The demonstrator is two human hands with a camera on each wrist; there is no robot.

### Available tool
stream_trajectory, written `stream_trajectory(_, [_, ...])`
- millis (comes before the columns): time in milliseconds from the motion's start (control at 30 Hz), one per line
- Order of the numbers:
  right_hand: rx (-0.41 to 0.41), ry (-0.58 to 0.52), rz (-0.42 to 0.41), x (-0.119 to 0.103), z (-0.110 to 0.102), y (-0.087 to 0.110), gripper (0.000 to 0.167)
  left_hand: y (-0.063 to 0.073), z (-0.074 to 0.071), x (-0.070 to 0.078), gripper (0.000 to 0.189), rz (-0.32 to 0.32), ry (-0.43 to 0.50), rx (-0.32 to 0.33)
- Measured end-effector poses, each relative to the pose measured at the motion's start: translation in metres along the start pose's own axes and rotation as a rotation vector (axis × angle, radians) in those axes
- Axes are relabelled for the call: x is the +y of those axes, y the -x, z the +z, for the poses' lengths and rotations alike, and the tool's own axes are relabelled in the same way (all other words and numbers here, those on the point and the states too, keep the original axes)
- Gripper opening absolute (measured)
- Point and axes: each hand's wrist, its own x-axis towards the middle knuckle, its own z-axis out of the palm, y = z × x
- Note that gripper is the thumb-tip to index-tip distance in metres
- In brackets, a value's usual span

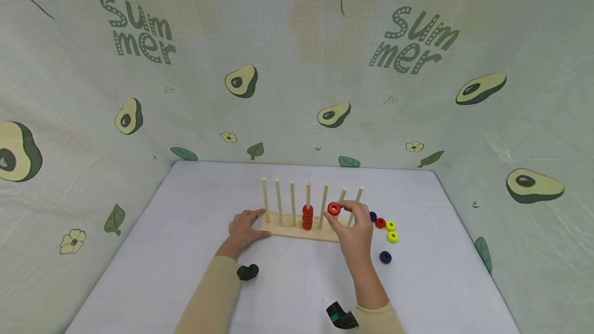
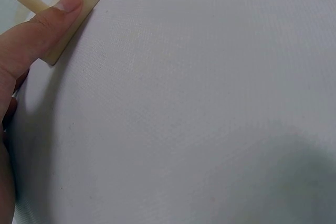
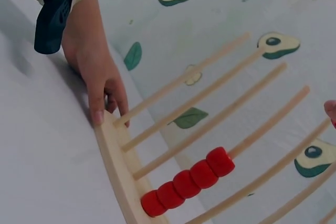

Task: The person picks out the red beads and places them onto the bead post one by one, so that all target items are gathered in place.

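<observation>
A wooden peg rack (image 1: 283,230) stands on the table, with a row of upright pegs in its base. Several red rings (image 1: 307,218) are stacked on the middle peg; the right wrist view shows the same stack (image 3: 186,183) close up. My left hand (image 1: 242,229) grips the left end of the base, thumb on the front side and fingers behind, as the right wrist view shows. Between thumb and index finger, my right hand (image 1: 357,231) pinches another red ring (image 1: 333,209), raised in front of the pegs right of the stack. That hand hides the rack's right end.
Right of the rack lie loose rings: a dark blue ring (image 1: 373,216), a red ring (image 1: 380,223) and two yellow rings (image 1: 392,237). Nearer the front is another dark blue ring (image 1: 385,257). A printed cloth (image 1: 287,133) hangs behind the white table (image 1: 204,189).
</observation>
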Motion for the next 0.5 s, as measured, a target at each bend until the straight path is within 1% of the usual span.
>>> stream_trajectory(333, [-0.006,-0.029,-0.114,-0.008,0.011,-0.009,0.033,-0.001,0.001,-0.003,0.080,0.005,0.005,0.007])
stream_trajectory(500, [-0.007,-0.045,-0.155,-0.011,0.015,-0.015,0.034,-0.003,0.001,-0.004,0.080,0.017,-0.007,0.009])
